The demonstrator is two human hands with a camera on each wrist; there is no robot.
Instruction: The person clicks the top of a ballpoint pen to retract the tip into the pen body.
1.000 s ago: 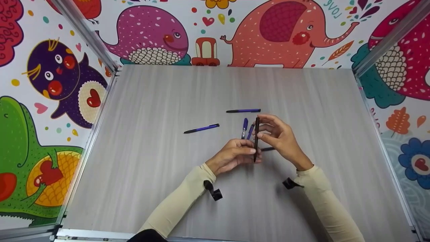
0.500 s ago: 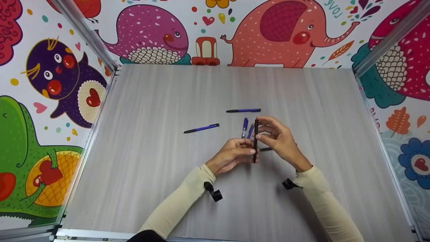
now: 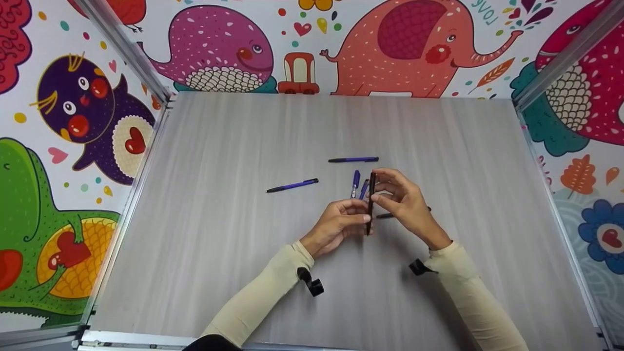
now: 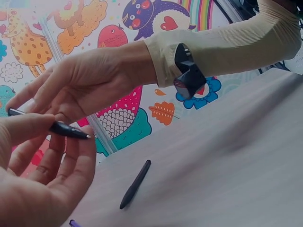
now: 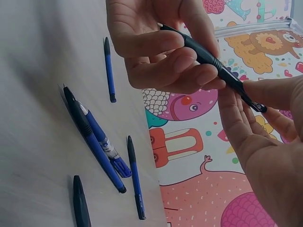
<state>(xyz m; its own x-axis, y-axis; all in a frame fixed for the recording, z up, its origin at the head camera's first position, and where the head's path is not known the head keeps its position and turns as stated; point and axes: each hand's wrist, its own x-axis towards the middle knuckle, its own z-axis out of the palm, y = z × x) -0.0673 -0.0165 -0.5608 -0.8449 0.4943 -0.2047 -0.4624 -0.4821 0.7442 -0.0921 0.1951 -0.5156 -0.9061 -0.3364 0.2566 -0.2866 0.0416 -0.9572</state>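
A black pen [image 3: 371, 204] is held upright in the head view, between both hands. My left hand [image 3: 336, 224] pinches its lower part near the writing tip, thumb against the barrel. The upper end is pinched by my right hand [image 3: 412, 207], thumb and fingertips around it. In the left wrist view the pen's pointed end [image 4: 71, 130] pokes out past the left thumb. The right wrist view shows the whole black barrel [image 5: 203, 54] running slantwise from one hand to the other.
Another black pen [image 3: 385, 215] lies partly hidden below the right hand. Just beyond the hands, a blue pen with a clear-and-white section [image 5: 106, 144] lies against a blue-and-black pen [image 5: 90, 137]. Two more blue-and-black pens, one left [image 3: 292, 185] and one farther back [image 3: 353, 159], lie on the table [image 3: 219, 234].
Both hands keep their grip on the black pen, which has shifted only a few pixels. More of the black pen lying beneath the right hand shows now. The other pens lie still.
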